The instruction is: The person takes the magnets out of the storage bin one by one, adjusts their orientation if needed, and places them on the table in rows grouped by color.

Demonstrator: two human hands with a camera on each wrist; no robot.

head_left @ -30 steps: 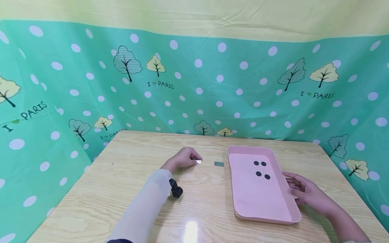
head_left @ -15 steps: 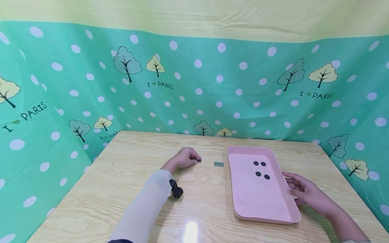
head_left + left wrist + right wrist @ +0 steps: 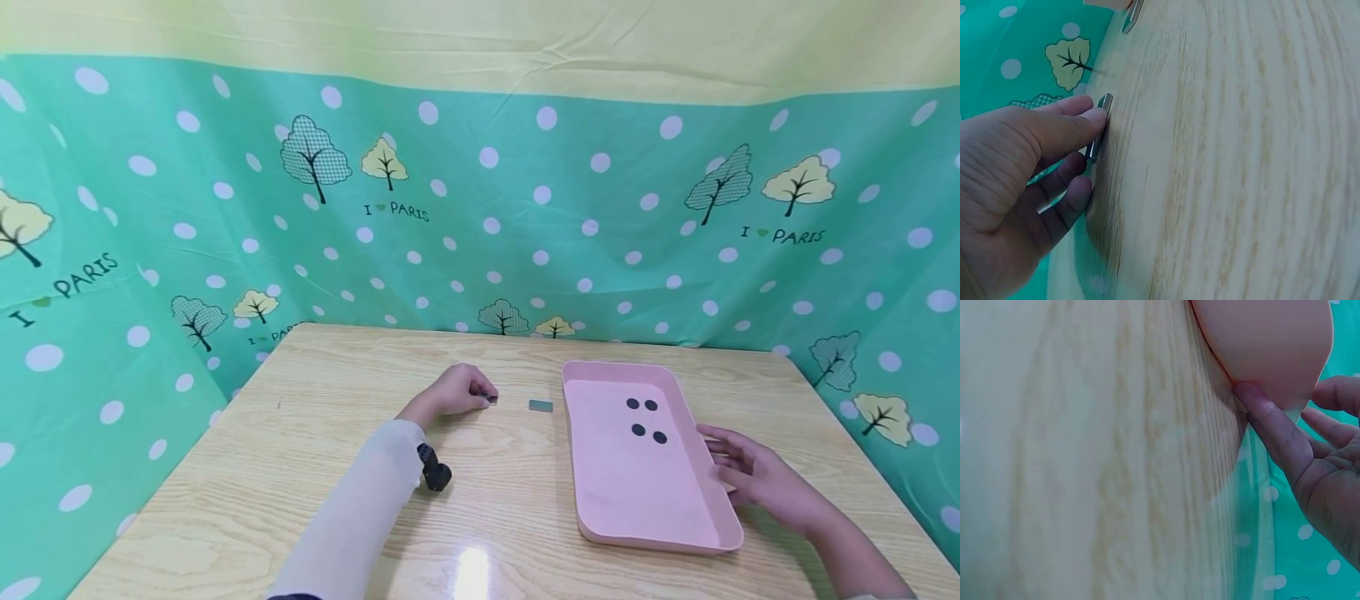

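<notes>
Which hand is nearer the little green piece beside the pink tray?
Left. The left hand is left of the green piece; the right hand is across the pink tray, at its right wall.

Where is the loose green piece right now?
In the head view, the loose green piece lies on the table between the left hand and the pink tray, just left of the tray.
</notes>
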